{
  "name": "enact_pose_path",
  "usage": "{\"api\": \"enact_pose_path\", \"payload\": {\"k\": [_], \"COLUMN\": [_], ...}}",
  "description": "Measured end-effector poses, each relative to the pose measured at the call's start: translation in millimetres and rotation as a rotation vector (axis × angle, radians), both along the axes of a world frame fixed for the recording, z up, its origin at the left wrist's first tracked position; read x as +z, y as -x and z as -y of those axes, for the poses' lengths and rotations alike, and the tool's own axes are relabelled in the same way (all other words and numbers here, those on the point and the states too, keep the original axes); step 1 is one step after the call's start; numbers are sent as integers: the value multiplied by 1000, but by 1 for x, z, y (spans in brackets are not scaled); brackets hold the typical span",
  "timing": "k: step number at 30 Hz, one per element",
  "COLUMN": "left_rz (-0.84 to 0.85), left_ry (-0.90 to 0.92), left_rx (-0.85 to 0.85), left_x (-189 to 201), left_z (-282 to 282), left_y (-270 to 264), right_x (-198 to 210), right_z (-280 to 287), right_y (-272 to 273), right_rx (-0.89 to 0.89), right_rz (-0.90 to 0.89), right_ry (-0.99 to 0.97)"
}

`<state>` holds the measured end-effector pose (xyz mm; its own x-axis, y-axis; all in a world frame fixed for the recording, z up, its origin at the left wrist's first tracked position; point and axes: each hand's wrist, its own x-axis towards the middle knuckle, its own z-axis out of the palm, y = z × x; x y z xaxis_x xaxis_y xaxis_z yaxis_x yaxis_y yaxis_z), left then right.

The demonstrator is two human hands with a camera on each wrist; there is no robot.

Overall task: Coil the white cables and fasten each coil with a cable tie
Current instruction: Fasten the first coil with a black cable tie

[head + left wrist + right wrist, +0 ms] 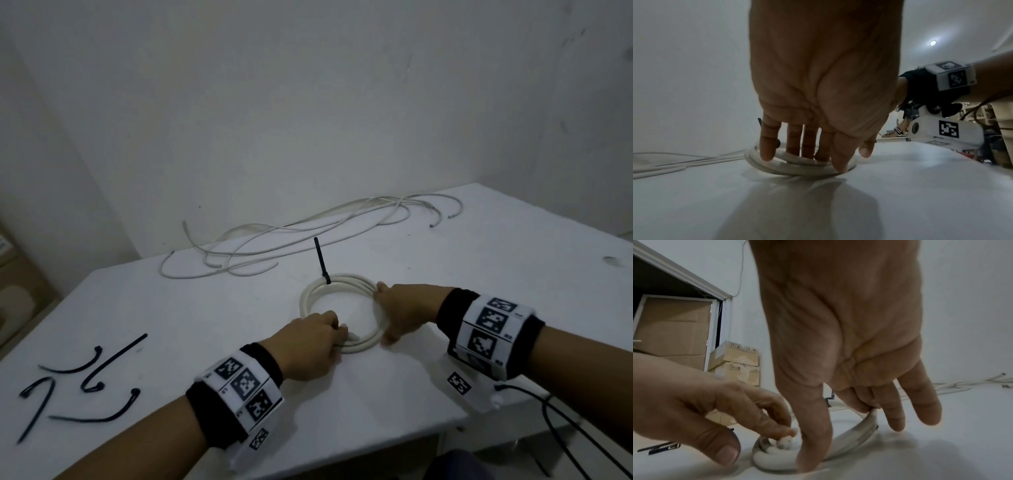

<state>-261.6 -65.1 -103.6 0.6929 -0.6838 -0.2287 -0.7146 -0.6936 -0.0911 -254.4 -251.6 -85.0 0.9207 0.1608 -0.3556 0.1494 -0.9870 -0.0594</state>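
Taking the coil on the white table as landmark, and working left to right: well to the left of the coil, the spare black cable ties are lying loose near the table's front edge. At the coil's near-left arc, the left hand is being held with fingers curled, and the cable's free end is being pinched between its fingertips and pressed into the turns. At the coil's far side, one black cable tie is already being worn round the turns, its tail standing upright. On the coil's right arc, the right hand is being rested with fingers straight and spread, thumb inside the ring, so the turns are being pressed flat rather than gripped. Behind the coil, toward the wall, the loose white cables are waiting uncoiled. It is judged that the free end is being tucked in; the step is likely done best if the right hand's pressure is being kept even so the turns are not springing apart, and the end is being seated flush along the outer turn before any release.
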Motion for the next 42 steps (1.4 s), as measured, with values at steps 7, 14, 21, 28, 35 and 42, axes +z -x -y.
{"api": "enact_pose_path", "payload": {"k": [7, 14, 21, 28, 35, 42], "left_rz": [51, 120, -101, -84, -163, -246], "left_ry": [-61, 31, 90, 73, -16, 15], "left_rx": [13, 39, 106, 142, 207, 259], "left_x": [7, 20, 10, 10, -4, -1], "left_z": [9, 4, -6, -9, -8, -5], "left_y": [-5, -13, -18, -15, -16, -22], "right_x": [1, -10, -8, -10, -23, -22], "right_z": [0, 4, -1, -2, -6, -10], "right_y": [2, 4, 2, 7, 4, -2], "right_rx": [-3, 36, 28, 66, 73, 35], "right_rz": [43, 55, 31, 26, 3, -12], "right_ry": [-24, -82, -76, -67, -31, 88]}}
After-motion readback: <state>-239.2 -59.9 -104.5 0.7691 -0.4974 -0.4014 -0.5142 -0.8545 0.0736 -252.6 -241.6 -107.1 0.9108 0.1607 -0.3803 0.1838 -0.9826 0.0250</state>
